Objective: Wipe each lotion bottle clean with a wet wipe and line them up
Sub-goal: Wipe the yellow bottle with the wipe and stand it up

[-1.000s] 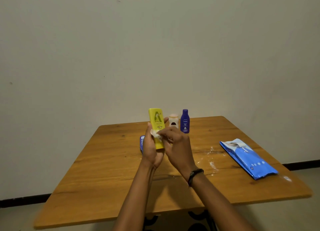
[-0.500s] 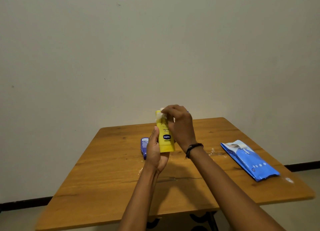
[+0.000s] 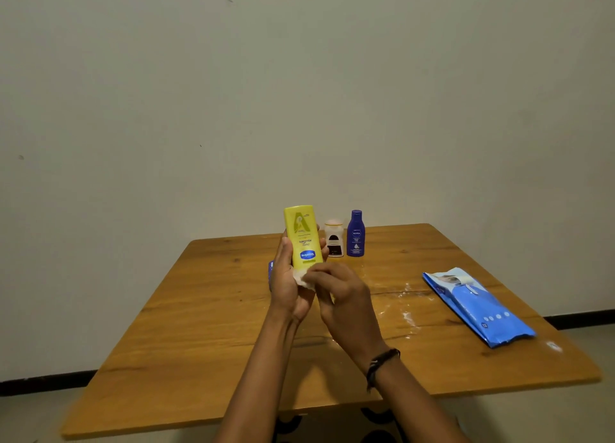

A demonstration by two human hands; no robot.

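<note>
My left hand (image 3: pixel 286 283) grips a yellow lotion bottle (image 3: pixel 302 234) upside down above the wooden table (image 3: pixel 199 342). My right hand (image 3: pixel 342 296) pinches a white wet wipe (image 3: pixel 302 279) against the bottle's lower end. A small white bottle with a dark label (image 3: pixel 334 239) and a dark blue bottle (image 3: pixel 355 233) stand upright side by side at the table's far edge. A sliver of another blue bottle (image 3: pixel 270 269) shows behind my left hand, mostly hidden.
A blue pack of wet wipes (image 3: pixel 479 306) lies on the right side of the table with its flap open. White smears (image 3: pixel 406 313) mark the wood between my hands and the pack. A plain wall stands right behind the table.
My right hand has slid the wipe from the top of the yellow bottle down to its lower end. The two bottles at the back show again.
</note>
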